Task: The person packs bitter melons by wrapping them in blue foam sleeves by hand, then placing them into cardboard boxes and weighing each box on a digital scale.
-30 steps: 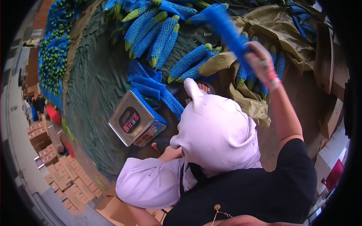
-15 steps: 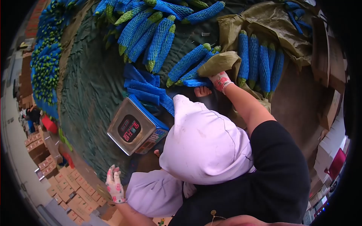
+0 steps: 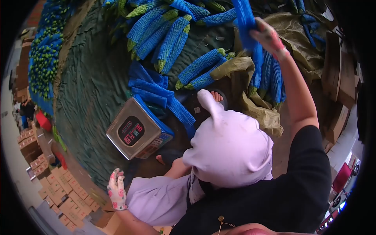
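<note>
My right hand (image 3: 271, 38), in a floral glove, is raised at the upper right. It grips a blue net sleeve (image 3: 244, 24), which is blurred and hangs over long green vegetables in blue foam nets (image 3: 265, 76). My left hand (image 3: 117, 189), gloved alike, is held up at the lower left with nothing in it, its fingers loosely extended. It is nearest to a metal-topped scale (image 3: 127, 131). Flat blue net sleeves (image 3: 150, 92) lie beside the scale. Two netted vegetables (image 3: 200, 68) rest partly under a brown sheet flap (image 3: 234, 65).
More netted vegetables (image 3: 172, 43) lie piled on a dark green cloth (image 3: 84, 98). A large heap of them (image 3: 47, 55) is at far left. Cardboard boxes (image 3: 70, 192) stand lower left, with other cartons (image 3: 333, 66) at right. Light purple fabric (image 3: 231, 152) covers my knees.
My right hand has risen from beside the brown flap to the upper right, now with a blue net sleeve in it. My left hand has barely moved.
</note>
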The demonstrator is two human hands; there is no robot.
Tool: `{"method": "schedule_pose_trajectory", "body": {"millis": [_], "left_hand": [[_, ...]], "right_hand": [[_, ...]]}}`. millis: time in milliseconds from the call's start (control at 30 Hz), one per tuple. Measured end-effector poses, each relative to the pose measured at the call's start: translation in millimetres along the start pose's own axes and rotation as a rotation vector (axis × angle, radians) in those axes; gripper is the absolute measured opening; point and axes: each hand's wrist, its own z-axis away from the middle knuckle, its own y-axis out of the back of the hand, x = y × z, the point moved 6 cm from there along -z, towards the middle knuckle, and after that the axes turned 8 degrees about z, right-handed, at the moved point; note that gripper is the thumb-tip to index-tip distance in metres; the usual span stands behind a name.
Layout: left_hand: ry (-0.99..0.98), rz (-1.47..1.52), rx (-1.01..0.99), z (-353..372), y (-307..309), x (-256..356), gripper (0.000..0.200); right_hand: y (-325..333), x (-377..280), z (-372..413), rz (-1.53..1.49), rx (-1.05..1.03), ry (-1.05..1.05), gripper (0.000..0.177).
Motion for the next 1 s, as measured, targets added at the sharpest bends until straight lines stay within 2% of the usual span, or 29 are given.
{"method": "schedule_pose_trajectory", "body": {"millis": [33, 67, 133, 200, 267, 333, 400, 433, 467, 533, 567, 667, 733, 800, 867, 933, 1000], "left_hand": [[-0.015, -0.023, -0.02, -2, -1, 5, 0.036], [-0.028, -0.049, -0.04, -4, -2, 9, 0.036], [-0.026, -0.009, -0.03, -8, -4, 14, 0.035], [-0.021, 0.027, -0.021, -11, -8, 18, 0.035], [-0.052, 0.004, -0.063, -17, -13, 23, 0.035], [-0.041, 0.007, -0.072, -21, -17, 25, 0.035], [-0.025, 0.012, -0.07, -26, -19, 29, 0.035], [-0.015, -0.033, -0.095, -27, -21, 33, 0.035], [-0.003, -0.078, -0.113, -27, -23, 38, 0.034], [0.023, -0.043, -0.088, -27, -27, 50, 0.034], [-0.02, -0.068, -0.124, -27, -30, 58, 0.034], [-0.178, -0.16, -0.165, -25, -37, 80, 0.035], [-0.215, -0.191, -0.178, -23, -39, 98, 0.035], [-0.228, -0.108, -0.162, -18, -38, 102, 0.036], [-0.14, -0.063, -0.129, -11, -36, 99, 0.036], [-0.163, -0.105, -0.141, -3, -35, 96, 0.037], [-0.271, -0.088, -0.145, 5, -33, 86, 0.037]], "right_hand": [[19, -1, -6, 0.784, 0.292, 0.048, 0.047], [23, -14, -7, 0.978, 0.645, 0.351, 0.053], [-4, -36, -9, 0.655, 0.582, 0.553, 0.045], [-98, -8, -16, 0.848, 0.369, 0.593, 0.04], [-201, -53, 18, 0.851, -0.285, 0.738, 0.02], [-266, -42, 38, 0.854, -0.305, 0.866, 0.02], [-303, -34, 38, 0.929, -0.432, 0.853, 0.019], [-307, -33, 35, 0.82, -0.389, 0.818, 0.021], [-316, -26, 36, 0.91, -0.477, 0.815, 0.031], [-314, -34, 33, 0.905, -0.485, 0.804, 0.034], [-315, -35, 29, 1.067, -0.707, 0.707, 0.051], [-327, -47, 13, 1.186, -0.654, 0.734, 0.047], [-337, -48, -1, 1.141, -0.707, 0.71, 0.046], [-345, -36, -8, 1.034, -0.619, 0.712, 0.047], [-316, -62, -6, 0.928, -0.607, 0.712, 0.042], [-299, -72, -14, 0.853, -0.613, 0.646, 0.046], [-283, -76, -23, 0.808, -0.42, 0.735, 0.054]]}}
